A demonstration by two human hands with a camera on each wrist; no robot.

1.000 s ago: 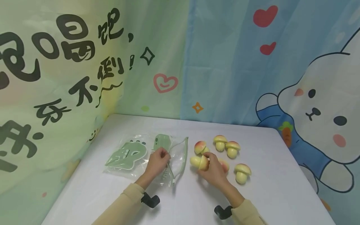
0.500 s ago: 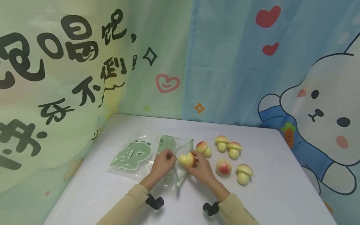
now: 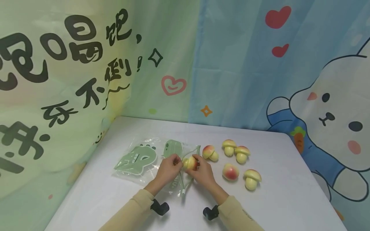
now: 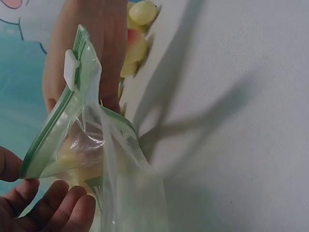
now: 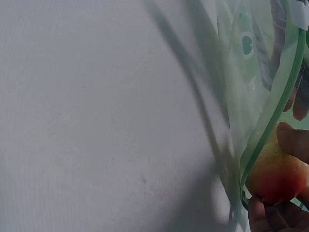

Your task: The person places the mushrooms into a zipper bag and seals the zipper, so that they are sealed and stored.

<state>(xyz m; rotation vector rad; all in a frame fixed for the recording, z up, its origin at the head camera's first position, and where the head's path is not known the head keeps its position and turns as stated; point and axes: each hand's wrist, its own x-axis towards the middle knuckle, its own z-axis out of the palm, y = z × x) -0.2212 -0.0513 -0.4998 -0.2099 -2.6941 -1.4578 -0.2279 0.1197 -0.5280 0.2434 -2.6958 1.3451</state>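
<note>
Left hand: I am watching the left hand (image 3: 168,168) pinching the bag's edge between thumb and finger, the other fingertips curling loosely below.
Right hand: the right hand (image 3: 204,171) is gripping a toy mushroom (image 3: 189,163), its stem pointing toward the left hand.
Held mushroom: it is sitting at the bag's mouth, beside the green zip strip (image 5: 276,113); how far inside, I cannot tell.
Bag: the clear zip bag (image 3: 138,160), bearing green dinosaur print, is stretching leftward from the hands; a white slider (image 4: 71,70) is riding on its strip.
Loose mushrooms: five are lying right of the bag: a tilting one (image 3: 210,153) nearest it, a far pair (image 3: 229,147) (image 3: 242,154) sitting close together, a red-capped one (image 3: 230,172) facing its cap nearward, and a rightmost one (image 3: 252,179).
Table: the white tabletop (image 3: 289,192) is bearing everything.
Backdrop: a printed curtain (image 3: 245,64) is hanging behind, showing hearts, lettering and a rabbit.
</note>
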